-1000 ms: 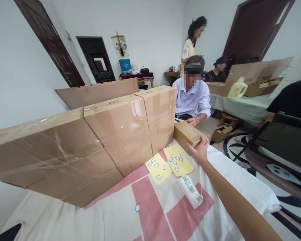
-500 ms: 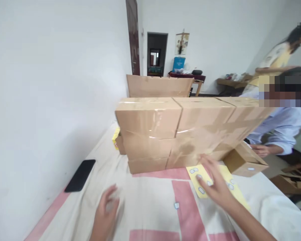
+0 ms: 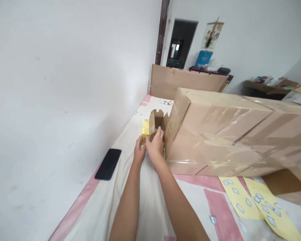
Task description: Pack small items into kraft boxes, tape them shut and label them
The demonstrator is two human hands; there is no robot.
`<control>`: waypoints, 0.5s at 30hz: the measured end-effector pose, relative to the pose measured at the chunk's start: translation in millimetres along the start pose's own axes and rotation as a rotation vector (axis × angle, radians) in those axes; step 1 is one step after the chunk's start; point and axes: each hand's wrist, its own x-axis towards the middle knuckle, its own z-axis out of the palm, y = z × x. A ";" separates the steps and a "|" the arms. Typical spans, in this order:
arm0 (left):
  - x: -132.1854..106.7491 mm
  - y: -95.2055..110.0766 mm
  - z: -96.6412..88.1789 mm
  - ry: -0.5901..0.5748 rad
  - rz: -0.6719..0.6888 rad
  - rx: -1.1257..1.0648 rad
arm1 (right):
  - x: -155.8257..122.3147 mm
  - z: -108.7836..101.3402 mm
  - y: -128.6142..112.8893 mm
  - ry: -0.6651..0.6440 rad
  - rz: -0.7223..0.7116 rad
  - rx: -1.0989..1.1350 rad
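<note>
A slim yellow box [image 3: 145, 127] lies on the cloth beside the left end of the stacked cartons. My left hand [image 3: 139, 150] is at its near end, with the fingers curled along its left side. Close beside it, my right hand [image 3: 155, 144] grips the near edge of a small open cardboard box [image 3: 159, 121], whose flaps stand up. The right thumb lies against the yellow box's near corner. The right hand's other fingers are partly hidden. What the cardboard box holds cannot be made out.
Taped cardboard cartons [image 3: 215, 134] form a wall on the right. A black phone [image 3: 108, 164] lies by the white wall. Yellow sheets [image 3: 237, 197] with pale stickers and an open carton [image 3: 288, 184] are at the right. One loose sticker [image 3: 213, 219] lies on the cloth.
The view has swung left. Both hands have reached forward to the yellow box and small cardboard box; the right hand has left the yellow sheets.
</note>
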 end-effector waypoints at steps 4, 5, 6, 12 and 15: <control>0.8 -8.8 -2.8 0.027 -0.011 0.074 | 6.8 17.1 10.3 0.125 -0.003 0.011; -0.4 -6.7 -2.2 0.032 0.000 0.094 | 6.5 19.1 10.6 0.139 -0.035 0.046; -2.6 -3.1 -1.1 0.039 0.019 0.113 | 6.1 20.0 10.0 0.150 -0.073 0.087; -28.5 42.5 0.7 0.129 0.224 0.211 | 5.2 -6.9 -9.0 0.205 -0.289 0.376; -47.8 72.1 -10.1 0.166 0.364 0.286 | 0.8 -32.2 -22.5 0.129 -0.317 0.533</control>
